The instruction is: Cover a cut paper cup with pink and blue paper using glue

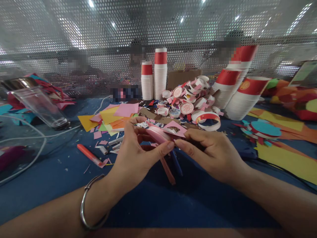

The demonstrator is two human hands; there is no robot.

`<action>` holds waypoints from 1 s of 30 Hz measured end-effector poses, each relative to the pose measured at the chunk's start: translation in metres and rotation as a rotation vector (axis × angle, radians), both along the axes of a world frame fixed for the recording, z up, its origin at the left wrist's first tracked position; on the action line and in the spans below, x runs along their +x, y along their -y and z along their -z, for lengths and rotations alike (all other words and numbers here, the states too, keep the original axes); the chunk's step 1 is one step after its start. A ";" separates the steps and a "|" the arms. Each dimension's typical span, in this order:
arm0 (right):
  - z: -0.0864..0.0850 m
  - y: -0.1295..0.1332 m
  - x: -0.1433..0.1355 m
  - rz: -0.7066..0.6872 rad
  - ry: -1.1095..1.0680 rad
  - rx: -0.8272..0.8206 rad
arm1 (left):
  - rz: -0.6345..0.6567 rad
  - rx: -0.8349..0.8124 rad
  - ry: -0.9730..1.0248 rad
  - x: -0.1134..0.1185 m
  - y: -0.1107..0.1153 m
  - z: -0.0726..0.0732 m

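Head view: left hand (135, 150) curled, pinching the pink disc (157, 134) above the table (148, 208); right hand (215, 152) nearly closed, fingertips gripping pink paper (182, 131) beside it; light, steady pressure advisable against creasing.

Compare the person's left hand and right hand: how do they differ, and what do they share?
The left hand has a silver bangle at its wrist; the right hand has none. The left hand curls around a rounded pink piece; the right hand's thumb and fingers bunch close at the corner of a pink paper. Both are ungloved.
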State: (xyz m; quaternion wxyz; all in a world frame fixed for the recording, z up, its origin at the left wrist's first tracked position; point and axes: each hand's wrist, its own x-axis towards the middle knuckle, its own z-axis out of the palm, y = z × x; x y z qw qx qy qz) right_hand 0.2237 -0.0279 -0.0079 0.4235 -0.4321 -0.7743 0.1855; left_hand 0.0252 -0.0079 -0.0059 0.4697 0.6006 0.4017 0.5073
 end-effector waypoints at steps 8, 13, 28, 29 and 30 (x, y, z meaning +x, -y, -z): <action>0.001 -0.001 -0.001 0.018 -0.017 0.017 | 0.014 -0.008 0.012 0.001 0.000 -0.002; 0.003 -0.001 0.000 0.020 -0.006 0.031 | -0.005 0.037 -0.057 -0.002 -0.002 0.000; 0.002 -0.001 -0.002 0.060 0.002 0.066 | -0.060 0.097 -0.033 -0.005 -0.004 0.001; 0.002 -0.001 -0.002 0.063 0.005 0.060 | -0.062 0.119 -0.044 -0.005 -0.005 0.002; 0.002 -0.001 -0.002 0.069 0.007 0.056 | -0.063 0.143 -0.058 -0.006 -0.005 0.002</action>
